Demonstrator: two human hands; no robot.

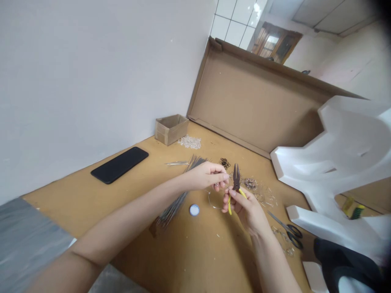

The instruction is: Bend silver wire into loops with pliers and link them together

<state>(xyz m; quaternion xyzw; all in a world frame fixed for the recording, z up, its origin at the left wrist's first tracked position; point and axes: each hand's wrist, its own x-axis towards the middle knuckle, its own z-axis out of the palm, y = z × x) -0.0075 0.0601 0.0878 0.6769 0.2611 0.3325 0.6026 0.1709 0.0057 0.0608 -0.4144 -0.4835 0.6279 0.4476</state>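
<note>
My right hand (246,205) is closed around a pair of pliers (237,179) with dark jaws and yellow handles, the jaws pointing up and away. Close beside it, my left hand (210,177) has its fingers pinched together. A thin wire (210,201) curves in a loop below the fingers, running between the two hands; its ends are hidden by the fingertips. Beneath my left forearm lies a bundle of straight grey wires (174,209). A small round blue-and-white lid (194,210) rests on the table just right of the bundle.
Around the hands lie black rings (225,163), tangled wire pieces (251,184), scissors (290,232) and wire loops (285,244). Farther off are a small cardboard box (171,130), clear beads (190,142), a black phone (119,165), a large cardboard tray (259,97) and white foam (351,162).
</note>
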